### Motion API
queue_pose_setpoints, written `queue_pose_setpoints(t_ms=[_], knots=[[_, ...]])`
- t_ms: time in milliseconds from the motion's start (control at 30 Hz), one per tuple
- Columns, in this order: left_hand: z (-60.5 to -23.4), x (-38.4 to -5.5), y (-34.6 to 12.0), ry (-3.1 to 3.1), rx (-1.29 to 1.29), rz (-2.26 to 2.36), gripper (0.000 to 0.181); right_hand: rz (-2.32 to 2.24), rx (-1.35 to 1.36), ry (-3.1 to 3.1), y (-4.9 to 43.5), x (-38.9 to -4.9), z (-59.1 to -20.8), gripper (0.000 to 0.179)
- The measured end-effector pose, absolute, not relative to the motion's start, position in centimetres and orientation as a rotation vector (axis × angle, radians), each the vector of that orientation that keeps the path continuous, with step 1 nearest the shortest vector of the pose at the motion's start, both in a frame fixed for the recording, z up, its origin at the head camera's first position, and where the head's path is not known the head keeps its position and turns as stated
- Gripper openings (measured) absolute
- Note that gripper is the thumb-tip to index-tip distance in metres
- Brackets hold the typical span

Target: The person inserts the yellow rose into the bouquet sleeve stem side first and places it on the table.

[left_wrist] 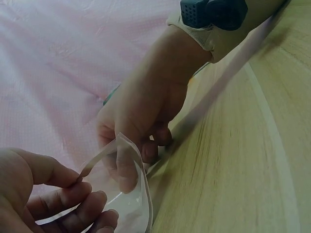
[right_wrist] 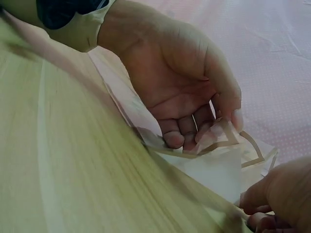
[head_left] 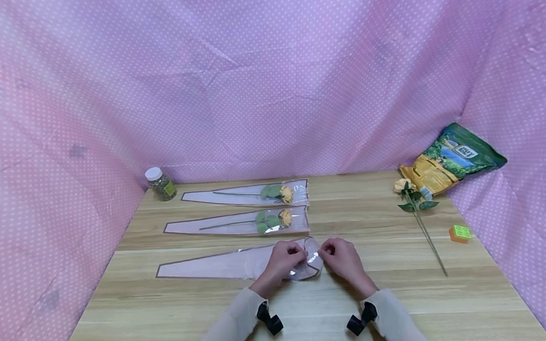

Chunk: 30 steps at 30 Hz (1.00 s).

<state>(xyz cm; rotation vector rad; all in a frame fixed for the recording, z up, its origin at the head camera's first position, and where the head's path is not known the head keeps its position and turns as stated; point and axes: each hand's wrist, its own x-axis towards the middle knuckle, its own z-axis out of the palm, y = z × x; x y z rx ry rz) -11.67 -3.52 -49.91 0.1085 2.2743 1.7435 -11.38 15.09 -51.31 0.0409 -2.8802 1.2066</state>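
Note:
A clear, brown-bordered flower sleeve [head_left: 208, 267] lies nearest me, its narrow end pointing left. At its wide end, my left hand [head_left: 284, 257] pinches one edge of the film between thumb and fingertips. My right hand [head_left: 344, 262] pinches the film at the right end of the mouth. Between the hands the film [right_wrist: 214, 170] bends up and its layers stand apart, as the right wrist view shows. In the left wrist view, the right thumb shows through the clear film [left_wrist: 145, 208]. Behind lie two similar sleeves [head_left: 183, 227] [head_left: 200, 196], each holding a yellow rose.
A loose pale rose [head_left: 424, 227] with a long stem lies at the right. Beyond it a green and yellow bag [head_left: 453, 158] leans on the pink curtain. An orange and green toy block [head_left: 460, 233] sits near the right edge. A white-lidded jar [head_left: 161, 184] stands back left.

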Motion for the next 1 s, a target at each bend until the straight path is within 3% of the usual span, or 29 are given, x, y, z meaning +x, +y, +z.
queue_pose_setpoints(t_ms=[733,1000], knots=[[-50.1,-11.5,-3.5,2.246,0.119,1.801,0.02,1.634,0.067,-2.854,15.7,-11.1,-49.6,0.01],[-50.0,-11.5,-3.5,2.245,0.106,1.791,0.019,1.528,0.078,-2.746,19.5,-12.2,-48.4,0.021]])
